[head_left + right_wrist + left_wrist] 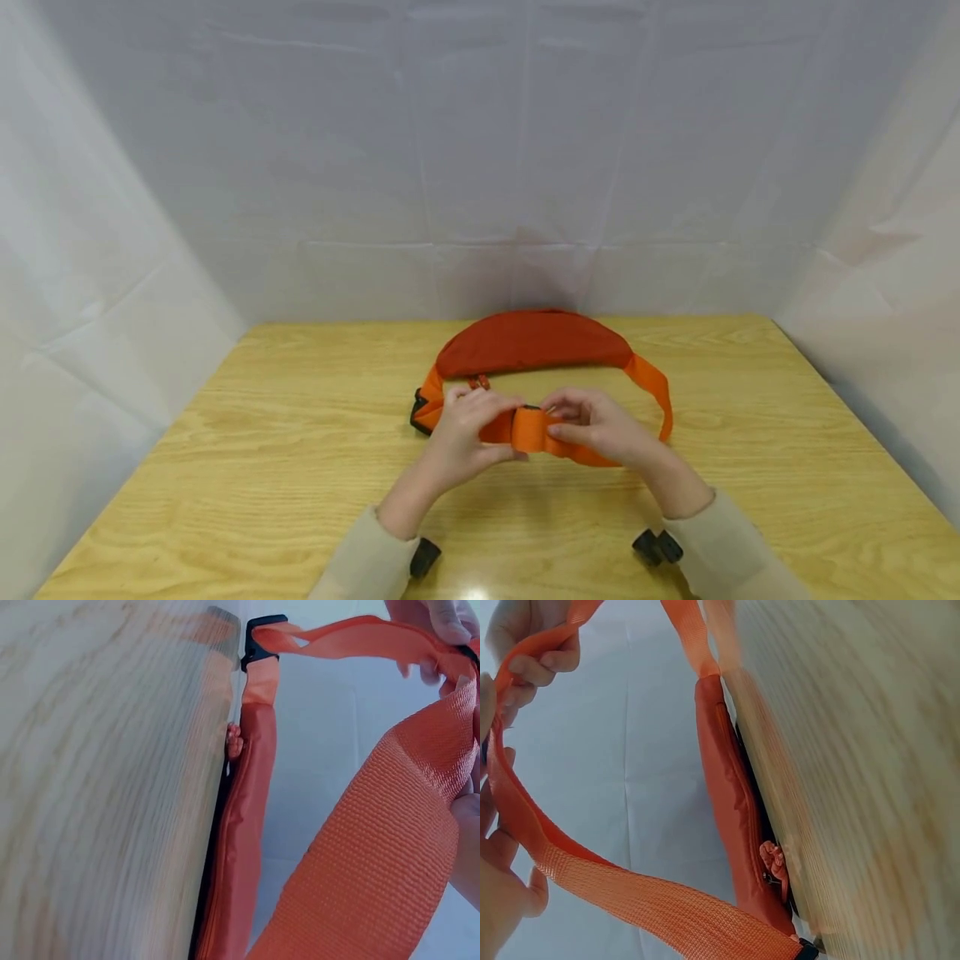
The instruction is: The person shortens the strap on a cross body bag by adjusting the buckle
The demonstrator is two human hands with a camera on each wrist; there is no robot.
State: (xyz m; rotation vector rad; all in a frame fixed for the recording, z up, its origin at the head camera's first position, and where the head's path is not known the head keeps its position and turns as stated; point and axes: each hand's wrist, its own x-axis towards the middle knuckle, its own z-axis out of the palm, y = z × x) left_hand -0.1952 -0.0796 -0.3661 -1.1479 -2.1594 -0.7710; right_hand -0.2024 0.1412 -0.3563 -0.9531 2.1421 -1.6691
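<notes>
A red waist bag (536, 342) lies on the table, its orange webbing strap (652, 387) looping toward me. My left hand (468, 429) pinches the strap by its edges at a dark slider (531, 407), thumb below and fingers above. Just right of it, my right hand (600, 425) pinches the webbing between thumb and fingers. Both hands hold this part of the strap raised off the table. At the bag's left end sits a black buckle (262, 641), with the strap running through it. The slider is mostly hidden by webbing and fingers.
The wood-grain table (300, 467) ends at a pale sheet (480, 167) behind the bag. More sheeting hangs at both sides. Red cord zipper pulls (774, 859) hang from the bag. Dark devices (657, 547) are at both wrists.
</notes>
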